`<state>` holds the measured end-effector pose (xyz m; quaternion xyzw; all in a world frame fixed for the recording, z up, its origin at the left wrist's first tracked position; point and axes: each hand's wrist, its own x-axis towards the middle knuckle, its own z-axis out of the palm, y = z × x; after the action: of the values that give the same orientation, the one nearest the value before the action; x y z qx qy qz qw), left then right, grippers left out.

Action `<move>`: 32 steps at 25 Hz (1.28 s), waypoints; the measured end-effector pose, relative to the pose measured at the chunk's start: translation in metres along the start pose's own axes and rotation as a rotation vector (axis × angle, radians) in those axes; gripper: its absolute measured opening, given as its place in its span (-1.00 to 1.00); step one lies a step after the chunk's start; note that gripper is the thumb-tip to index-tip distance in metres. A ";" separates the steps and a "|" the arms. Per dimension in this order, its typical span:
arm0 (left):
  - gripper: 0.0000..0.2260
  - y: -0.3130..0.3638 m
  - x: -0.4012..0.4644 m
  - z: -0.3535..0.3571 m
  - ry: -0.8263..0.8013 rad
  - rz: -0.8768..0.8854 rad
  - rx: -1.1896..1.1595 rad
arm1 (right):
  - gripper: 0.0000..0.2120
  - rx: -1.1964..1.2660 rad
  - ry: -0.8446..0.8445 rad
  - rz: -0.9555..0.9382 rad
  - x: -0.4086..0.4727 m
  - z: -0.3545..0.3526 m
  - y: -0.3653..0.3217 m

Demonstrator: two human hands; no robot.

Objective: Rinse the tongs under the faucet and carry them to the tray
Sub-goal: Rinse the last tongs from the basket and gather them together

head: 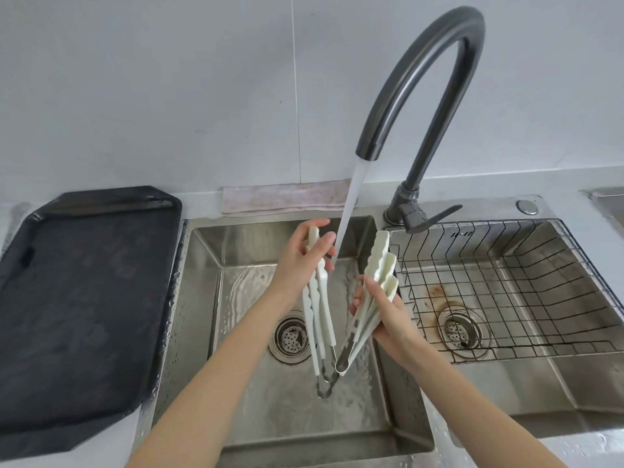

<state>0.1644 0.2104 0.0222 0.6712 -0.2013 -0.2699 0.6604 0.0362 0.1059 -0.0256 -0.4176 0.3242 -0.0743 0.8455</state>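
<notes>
Both bare forearms reach fwd, converging. Left hand (300, 253) raised higher, palm facing right, fingers curled shut around what it holds. Right hand (388, 315) lower, thumb on top, fingers wrapped underneath, also gripping.

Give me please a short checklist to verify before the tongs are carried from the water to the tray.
1. Both hands grip the tongs: ok, left hand on one side, right hand on the other.
2. Water reaches the tongs: ok, the stream from the faucet lands near the left hand.
3. All white tips rinsed: cannot tell.
4. Tray has free space: ok, nothing lies on it.
5. Path to the tray is free: ok, only the sink edge lies between.
6. Faucet turned off: not ok, water is running.
</notes>
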 end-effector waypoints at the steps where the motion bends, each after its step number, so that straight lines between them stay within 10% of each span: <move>1: -0.87 0.003 0.002 0.005 -0.007 0.023 0.031 | -0.88 0.035 0.035 -0.016 0.000 0.000 -0.001; 14: -0.56 0.011 0.019 0.029 0.017 0.105 0.328 | -0.92 0.116 0.193 -0.153 -0.005 0.002 -0.017; 32: -0.81 -0.033 -0.021 -0.003 0.022 -0.255 -0.279 | -0.87 -0.123 0.237 -0.142 -0.001 0.028 -0.035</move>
<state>0.1468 0.2275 -0.0090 0.5960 -0.0679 -0.3692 0.7098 0.0581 0.1025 0.0135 -0.4789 0.3955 -0.1628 0.7666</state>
